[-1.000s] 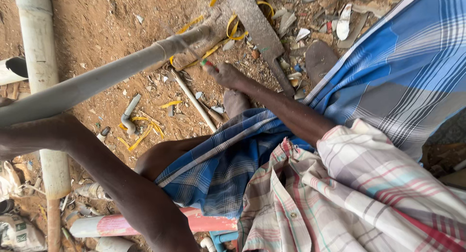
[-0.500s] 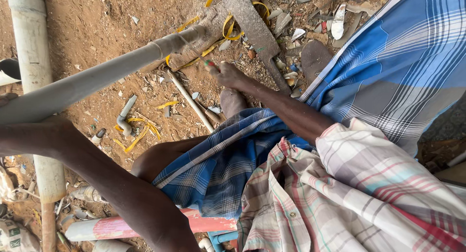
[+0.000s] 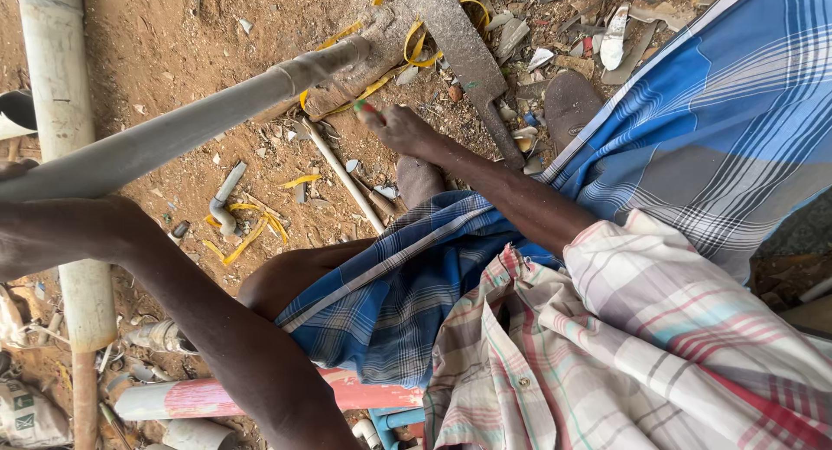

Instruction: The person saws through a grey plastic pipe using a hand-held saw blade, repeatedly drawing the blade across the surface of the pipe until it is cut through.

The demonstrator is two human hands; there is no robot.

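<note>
Fingers on my right hand (image 3: 407,131) are curled in around something small with a bit of green and red showing at the tips, too tiny to tell what it is. That hand sits down low over the dirt floor (image 3: 173,42), just beside the open end of the long grey pipe (image 3: 208,120), close to it but I can't tell if it touches. My left hand is off the left edge, only the forearm shows, so I can't tell what those fingers are doing.

The grey pipe runs slanted from the left edge up toward the far middle, passing over my left forearm. A wooden plank (image 3: 459,42) lies just past the pipe's end, angled from far down toward my right wrist, with yellow strapping (image 3: 416,47) looped near it. A thin white tube (image 3: 342,177) lies on the dirt below the pipe end, right near my foot (image 3: 419,179).

Room-wise it's tight. A fat white pipe (image 3: 61,112) runs along the left side, far to near. A small grey elbow fitting (image 3: 227,194) and more yellow scraps sit between it and my knee. Rubble and broken bits crowd the far right past the plank. Near side has a pink-stained pipe (image 3: 199,398) lying across. Barest dirt is far left, between the two big pipes.
</note>
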